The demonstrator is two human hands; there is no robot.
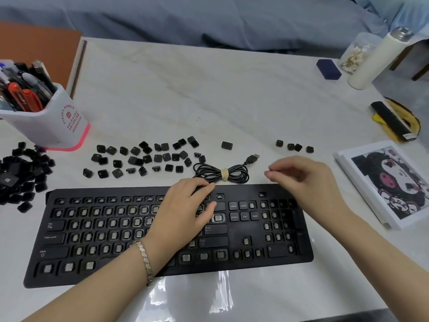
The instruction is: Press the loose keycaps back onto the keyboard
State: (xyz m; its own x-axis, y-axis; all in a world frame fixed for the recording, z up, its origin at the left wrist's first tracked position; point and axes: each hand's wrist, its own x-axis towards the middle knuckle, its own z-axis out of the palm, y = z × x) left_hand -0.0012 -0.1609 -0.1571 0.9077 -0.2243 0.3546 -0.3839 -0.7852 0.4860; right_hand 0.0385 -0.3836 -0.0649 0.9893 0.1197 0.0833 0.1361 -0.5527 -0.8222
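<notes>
Left hand (185, 206) presses flat on keyboard (241, 263); right hand (301, 177) hovers loose, empty; keycaps (148, 159) pushed down askew could jam.

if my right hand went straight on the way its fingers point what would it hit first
The right hand points left, so the bundled black cable would likely come first, just past its USB plug. The hand's height is unclear, so it might pass above it.

Pale marbled table (209, 89) — blue cloth (185, 17) behind
</notes>
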